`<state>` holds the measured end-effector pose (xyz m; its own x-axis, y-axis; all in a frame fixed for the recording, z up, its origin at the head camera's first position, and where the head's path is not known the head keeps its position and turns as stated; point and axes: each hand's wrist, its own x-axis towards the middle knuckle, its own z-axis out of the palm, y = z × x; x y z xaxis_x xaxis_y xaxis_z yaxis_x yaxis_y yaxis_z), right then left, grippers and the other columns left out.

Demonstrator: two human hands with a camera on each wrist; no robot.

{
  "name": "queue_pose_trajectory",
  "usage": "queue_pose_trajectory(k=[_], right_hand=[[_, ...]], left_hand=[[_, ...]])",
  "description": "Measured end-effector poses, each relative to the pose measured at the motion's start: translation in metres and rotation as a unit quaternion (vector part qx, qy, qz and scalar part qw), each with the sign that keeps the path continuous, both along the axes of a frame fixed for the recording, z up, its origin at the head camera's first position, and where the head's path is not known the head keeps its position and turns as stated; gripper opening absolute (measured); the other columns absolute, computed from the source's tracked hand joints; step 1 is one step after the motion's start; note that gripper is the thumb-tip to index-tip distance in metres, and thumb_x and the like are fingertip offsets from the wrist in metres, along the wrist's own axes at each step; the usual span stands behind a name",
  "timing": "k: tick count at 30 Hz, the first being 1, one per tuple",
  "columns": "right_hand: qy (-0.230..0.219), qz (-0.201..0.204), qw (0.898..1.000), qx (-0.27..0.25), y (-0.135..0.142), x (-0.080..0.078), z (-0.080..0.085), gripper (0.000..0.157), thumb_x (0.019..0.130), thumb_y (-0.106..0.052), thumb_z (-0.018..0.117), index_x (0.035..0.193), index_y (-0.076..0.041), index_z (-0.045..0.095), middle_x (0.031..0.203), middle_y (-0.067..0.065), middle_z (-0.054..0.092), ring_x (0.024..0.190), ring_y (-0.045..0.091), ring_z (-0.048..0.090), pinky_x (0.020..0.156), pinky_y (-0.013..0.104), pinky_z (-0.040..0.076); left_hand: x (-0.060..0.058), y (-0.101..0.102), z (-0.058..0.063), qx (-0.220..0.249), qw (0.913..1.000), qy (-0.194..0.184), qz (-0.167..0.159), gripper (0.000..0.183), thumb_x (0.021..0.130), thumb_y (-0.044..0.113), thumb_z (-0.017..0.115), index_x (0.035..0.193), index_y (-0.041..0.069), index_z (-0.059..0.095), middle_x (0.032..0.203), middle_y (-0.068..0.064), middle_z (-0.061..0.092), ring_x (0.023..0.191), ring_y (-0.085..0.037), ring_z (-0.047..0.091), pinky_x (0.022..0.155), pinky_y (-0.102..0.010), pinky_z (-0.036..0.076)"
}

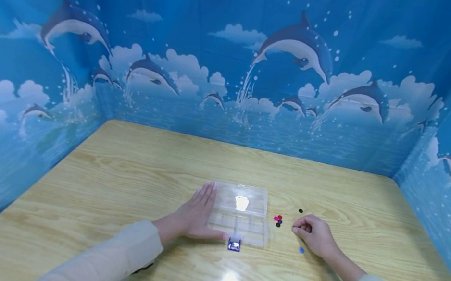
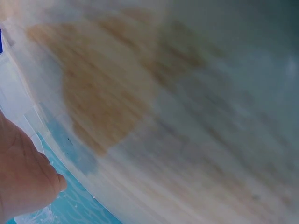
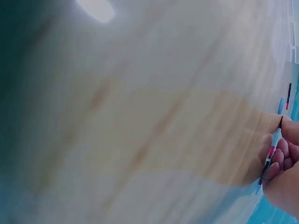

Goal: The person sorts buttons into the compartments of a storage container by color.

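A clear plastic compartment box lies on the table with its lid folded back. My left hand rests along its left side, fingers straight and thumb stretched along the front edge. By that thumb sits a small shiny purple piece. My right hand is to the right of the box, low over the table. In the right wrist view, its thumb and forefinger pinch a small black disc. Between box and right hand lies a little cluster of pink, red, dark blue and black discs.
Another black disc lies behind the right hand, and a blue piece in front of it. The wooden table is enclosed by a blue dolphin-print curtain. The left wrist view shows mostly blurred tabletop.
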<state>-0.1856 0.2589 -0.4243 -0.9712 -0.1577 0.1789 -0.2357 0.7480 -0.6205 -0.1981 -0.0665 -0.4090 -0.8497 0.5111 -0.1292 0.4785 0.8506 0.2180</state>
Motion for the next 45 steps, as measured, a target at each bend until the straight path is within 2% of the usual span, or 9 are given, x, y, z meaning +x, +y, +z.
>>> queue_pose_trajectory(k=[10,29,37,42,45], right_hand=[[-0.01,0.003,1.0,0.013,-0.002,0.002,0.004,0.006,0.08,-0.001,0.066,0.078,-0.001,0.061,0.07,0.002,0.053,0.062,0.002,0.039,0.053,0.016,0.037],[-0.069,-0.061,0.996,-0.013,-0.002,0.003,0.012,0.009,0.086,-0.005,0.061,0.083,0.003,0.064,0.075,0.007,0.062,0.065,0.011,0.045,0.054,0.019,0.038],[-0.107,-0.104,0.988,-0.042,-0.008,0.003,0.02,0.011,0.087,-0.007,0.058,0.083,0.001,0.064,0.082,0.009,0.066,0.068,0.012,0.047,0.057,0.02,0.039],[-0.123,-0.116,0.984,-0.056,-0.009,0.002,0.023,0.011,0.088,-0.007,0.057,0.085,0.0,0.065,0.09,0.01,0.067,0.073,0.012,0.05,0.063,0.022,0.04],[-0.13,-0.12,0.982,-0.066,-0.01,0.002,0.024,0.012,0.088,-0.007,0.056,0.086,0.001,0.065,0.092,0.012,0.068,0.072,0.013,0.049,0.06,0.021,0.04]], left_hand=[[0.001,0.0,0.002,0.002,1.0,-0.007,0.003,0.119,0.075,0.077,0.048,0.146,-0.005,-0.001,0.153,-0.022,-0.009,0.144,-0.034,-0.003,0.119,-0.041,0.009],[0.002,-0.001,0.002,0.005,1.0,-0.001,-0.002,0.118,0.076,0.076,0.048,0.147,-0.005,0.001,0.154,-0.021,-0.006,0.144,-0.034,-0.002,0.119,-0.041,0.009],[0.002,-0.001,0.001,0.004,1.0,0.001,-0.005,0.117,0.076,0.076,0.047,0.147,-0.005,0.001,0.154,-0.021,-0.007,0.144,-0.034,-0.002,0.119,-0.041,0.009],[0.002,-0.002,0.002,0.005,1.0,0.0,-0.004,0.117,0.076,0.076,0.047,0.146,-0.005,0.001,0.154,-0.021,-0.007,0.144,-0.034,-0.003,0.119,-0.041,0.009],[0.002,-0.002,0.001,0.004,1.0,0.002,-0.005,0.117,0.076,0.076,0.047,0.146,-0.005,0.001,0.154,-0.022,-0.007,0.144,-0.034,-0.003,0.119,-0.041,0.008]])
